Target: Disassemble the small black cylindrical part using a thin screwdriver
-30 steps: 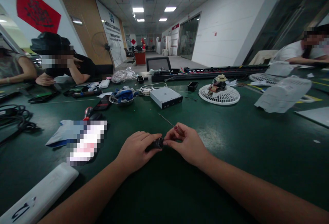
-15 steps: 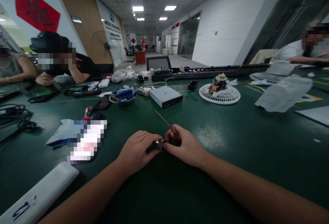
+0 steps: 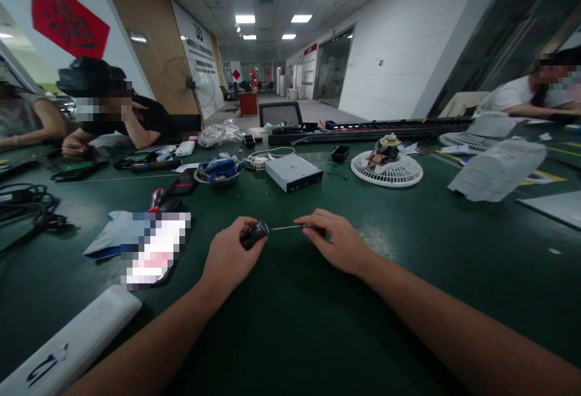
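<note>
My left hand is closed around a small dark cylindrical part, its shiny round end turned to the right. Between the fingers of my right hand is a thin screwdriver with a reddish handle, mostly hidden in the grip. The screwdriver's shaft points left, its tip at or just short of the part's round end; whether they touch I cannot tell. Both hands are above the green table. Beyond them lies a grey optical disc drive.
Left are a long white case, a blurred-out bright phone-like object, a red-and-black tool, a metal bowl with blue contents and black cables. Right are a white fan grille and a white plastic cover. People sit at both sides.
My hands have moved apart. The left tilted the dark part so its round end shows. The right swung the screwdriver from pointing up and away to lying level, pointing at the part.
</note>
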A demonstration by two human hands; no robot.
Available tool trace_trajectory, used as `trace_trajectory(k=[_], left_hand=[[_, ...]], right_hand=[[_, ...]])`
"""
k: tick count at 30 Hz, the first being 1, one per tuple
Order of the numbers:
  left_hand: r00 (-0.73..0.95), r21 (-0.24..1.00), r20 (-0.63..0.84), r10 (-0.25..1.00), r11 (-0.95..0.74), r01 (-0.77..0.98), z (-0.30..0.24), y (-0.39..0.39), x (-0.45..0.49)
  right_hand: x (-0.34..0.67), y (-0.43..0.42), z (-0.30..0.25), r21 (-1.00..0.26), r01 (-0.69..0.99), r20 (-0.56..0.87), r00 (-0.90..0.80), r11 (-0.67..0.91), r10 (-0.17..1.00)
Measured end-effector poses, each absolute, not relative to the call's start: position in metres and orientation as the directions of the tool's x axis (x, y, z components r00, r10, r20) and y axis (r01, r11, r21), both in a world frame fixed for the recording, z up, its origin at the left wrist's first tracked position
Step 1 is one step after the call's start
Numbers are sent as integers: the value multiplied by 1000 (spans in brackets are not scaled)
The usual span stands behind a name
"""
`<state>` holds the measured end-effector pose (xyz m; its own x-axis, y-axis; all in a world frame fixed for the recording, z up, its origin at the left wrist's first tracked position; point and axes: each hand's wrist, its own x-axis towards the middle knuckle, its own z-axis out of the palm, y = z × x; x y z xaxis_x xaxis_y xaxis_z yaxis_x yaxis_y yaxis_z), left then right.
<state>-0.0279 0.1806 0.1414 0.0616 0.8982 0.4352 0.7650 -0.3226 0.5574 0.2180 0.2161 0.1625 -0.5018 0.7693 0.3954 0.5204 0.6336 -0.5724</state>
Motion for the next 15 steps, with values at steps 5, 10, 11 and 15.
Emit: trace_trajectory(k=[5, 10, 11, 15], left_hand=[[97, 525, 396, 913, -312, 792, 142, 179, -26], [206, 432, 387, 899, -374, 821, 147, 177, -22], [212, 424, 385, 898, -376, 824, 147, 177, -22], [232, 414, 390, 891, -395, 820, 146, 177, -23]], right_hand=[[219, 214, 164, -597, 482, 479, -427, 642, 767], [222, 217, 164, -548, 478, 461, -512, 686, 725], [222, 217, 164, -537, 494, 456, -512, 684, 728], [221, 215, 165, -565, 480, 426, -527, 671, 735]])
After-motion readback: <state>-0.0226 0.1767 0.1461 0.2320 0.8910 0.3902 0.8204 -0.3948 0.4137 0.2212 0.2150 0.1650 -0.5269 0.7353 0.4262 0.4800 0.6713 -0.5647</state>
